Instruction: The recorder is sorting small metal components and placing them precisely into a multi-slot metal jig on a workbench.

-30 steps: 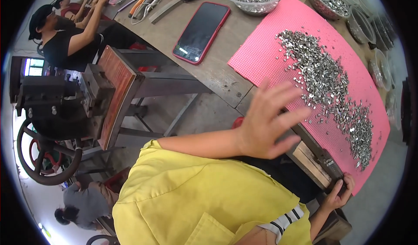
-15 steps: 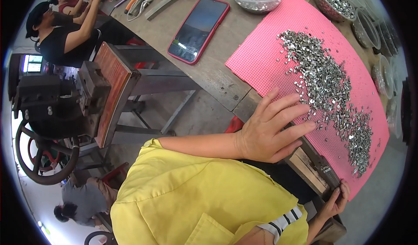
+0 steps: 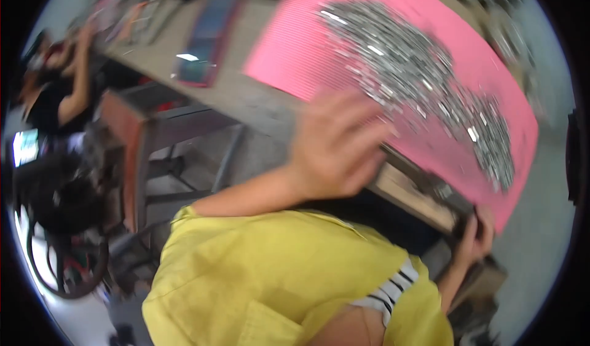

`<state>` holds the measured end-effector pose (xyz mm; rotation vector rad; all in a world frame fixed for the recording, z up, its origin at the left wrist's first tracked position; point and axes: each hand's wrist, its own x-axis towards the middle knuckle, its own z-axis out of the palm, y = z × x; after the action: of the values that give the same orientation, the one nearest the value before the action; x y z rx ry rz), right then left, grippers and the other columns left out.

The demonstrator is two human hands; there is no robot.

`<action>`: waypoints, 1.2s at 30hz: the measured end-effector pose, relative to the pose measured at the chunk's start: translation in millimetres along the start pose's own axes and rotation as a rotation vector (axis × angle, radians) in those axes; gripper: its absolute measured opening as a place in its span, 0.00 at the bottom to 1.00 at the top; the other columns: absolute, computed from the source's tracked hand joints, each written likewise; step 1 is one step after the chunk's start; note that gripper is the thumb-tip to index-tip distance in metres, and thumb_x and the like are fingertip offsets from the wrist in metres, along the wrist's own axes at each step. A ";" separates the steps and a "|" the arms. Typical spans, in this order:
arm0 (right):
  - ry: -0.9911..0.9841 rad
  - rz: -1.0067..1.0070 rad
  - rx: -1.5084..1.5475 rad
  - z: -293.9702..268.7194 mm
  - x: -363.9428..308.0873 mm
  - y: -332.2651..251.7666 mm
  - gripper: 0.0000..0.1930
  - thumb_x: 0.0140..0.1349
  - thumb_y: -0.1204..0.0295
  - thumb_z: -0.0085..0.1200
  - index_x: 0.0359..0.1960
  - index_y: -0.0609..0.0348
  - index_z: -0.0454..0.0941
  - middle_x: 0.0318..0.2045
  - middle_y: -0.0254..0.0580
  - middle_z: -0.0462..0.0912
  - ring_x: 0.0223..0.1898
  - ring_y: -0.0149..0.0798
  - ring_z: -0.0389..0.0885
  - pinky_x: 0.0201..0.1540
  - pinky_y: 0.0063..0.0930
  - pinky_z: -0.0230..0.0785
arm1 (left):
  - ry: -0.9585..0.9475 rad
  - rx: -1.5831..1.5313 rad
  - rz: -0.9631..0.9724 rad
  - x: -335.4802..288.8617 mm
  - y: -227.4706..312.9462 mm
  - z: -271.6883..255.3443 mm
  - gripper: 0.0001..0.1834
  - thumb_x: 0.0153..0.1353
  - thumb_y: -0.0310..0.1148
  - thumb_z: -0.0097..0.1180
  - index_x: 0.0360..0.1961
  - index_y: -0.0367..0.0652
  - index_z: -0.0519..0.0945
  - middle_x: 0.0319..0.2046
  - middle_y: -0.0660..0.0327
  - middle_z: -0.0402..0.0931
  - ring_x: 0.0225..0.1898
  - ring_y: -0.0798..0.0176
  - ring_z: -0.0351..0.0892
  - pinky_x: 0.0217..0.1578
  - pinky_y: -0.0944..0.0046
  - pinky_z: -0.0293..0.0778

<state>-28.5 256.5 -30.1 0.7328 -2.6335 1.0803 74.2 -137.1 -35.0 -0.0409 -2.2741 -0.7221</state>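
Observation:
A pink textured mat (image 3: 295, 51) bears a long heap of small shiny metal pieces (image 3: 399, 51), all smeared by motion. My left hand (image 3: 338, 146) hovers by the mat's near edge, close to the heap. Its fingers are blurred but look stretched and apart, with nothing seen in them. At the mat's near right corner my right hand (image 3: 476, 232) is closed, beside the end of a dark metal strip (image 3: 452, 198) along the table edge. What lies between its thumb and fingers is hidden.
A phone (image 3: 209, 39) in a red case lies on the wooden table, left of the mat. Blurred tools and tubs stand farther back. At left are a bench (image 3: 123, 137), a machine with a handwheel (image 3: 74, 278) and people (image 3: 55, 100). A light wooden piece (image 3: 412, 195) sits below the mat's edge.
The whole view has swung, so the mat, phone and table appear farther left and higher, and blurred. My left hand has drawn back slightly from the pieces. My right hand stays at the corner.

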 end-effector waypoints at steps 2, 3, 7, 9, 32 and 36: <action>-0.006 -0.025 0.132 10.1 14.0 -17.6 0.09 0.64 0.88 0.57 0.43 0.69 0.83 0.45 0.50 0.86 0.49 0.46 0.83 0.59 0.40 0.74 | 0.025 0.035 0.043 -0.6 0.4 1.9 0.28 0.47 0.31 0.70 0.54 0.47 0.83 0.53 0.53 0.79 0.57 0.42 0.76 0.56 0.43 0.72; -0.004 -0.032 0.130 13.8 16.4 -19.9 0.08 0.63 0.88 0.57 0.42 0.69 0.83 0.43 0.50 0.87 0.48 0.46 0.84 0.58 0.39 0.74 | 0.010 0.061 0.049 1.8 -0.4 1.0 0.26 0.50 0.30 0.70 0.54 0.45 0.82 0.53 0.53 0.80 0.56 0.42 0.77 0.58 0.43 0.71; -0.004 -0.026 0.251 21.5 23.6 -33.2 0.08 0.62 0.88 0.56 0.40 0.68 0.84 0.42 0.50 0.88 0.46 0.46 0.86 0.54 0.35 0.75 | -0.013 0.151 0.035 -8.4 -3.7 2.1 0.25 0.57 0.28 0.68 0.58 0.39 0.81 0.56 0.50 0.81 0.63 0.39 0.74 0.65 0.47 0.66; 0.012 -0.055 0.251 24.1 23.6 -31.1 0.09 0.61 0.89 0.56 0.40 0.67 0.84 0.41 0.48 0.88 0.46 0.46 0.86 0.53 0.35 0.75 | -0.022 0.141 0.048 -9.7 -5.8 5.3 0.25 0.60 0.29 0.67 0.59 0.38 0.80 0.57 0.49 0.80 0.63 0.39 0.74 0.65 0.47 0.66; -0.105 0.048 0.242 13.6 45.4 -46.3 0.07 0.64 0.83 0.61 0.43 0.66 0.84 0.43 0.43 0.85 0.46 0.37 0.81 0.53 0.28 0.71 | -0.112 0.003 -0.308 15.8 -18.3 -28.2 0.14 0.54 0.26 0.73 0.43 0.44 0.90 0.39 0.59 0.85 0.44 0.58 0.81 0.48 0.62 0.75; -0.151 -0.190 0.090 32.6 72.9 -82.8 0.08 0.61 0.82 0.64 0.42 0.63 0.85 0.38 0.41 0.86 0.44 0.40 0.81 0.52 0.32 0.68 | -0.151 0.055 -0.301 26.0 -26.7 -30.2 0.12 0.53 0.28 0.74 0.41 0.47 0.91 0.38 0.60 0.85 0.42 0.59 0.81 0.46 0.61 0.75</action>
<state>-48.1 156.3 22.8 1.0997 -2.5836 1.1352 68.5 -179.6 -13.6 0.2874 -2.4734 -0.8336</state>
